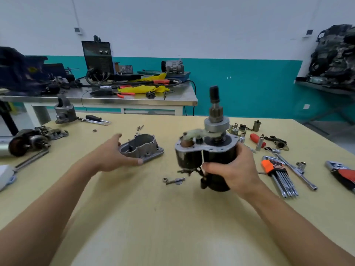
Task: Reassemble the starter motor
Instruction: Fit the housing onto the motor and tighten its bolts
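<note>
Head camera: right hand [234,169] gripped the black cylindrical starter motor [188,158], shaft upright; left hand [113,154], fingers spread, bracketed the grey cast-aluminium housing [142,146] just leftward.

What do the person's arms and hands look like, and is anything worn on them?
The left hand and the right hand are bare: no gloves, rings or watch. Both forearms are bare too, with no sleeve in view.
</note>
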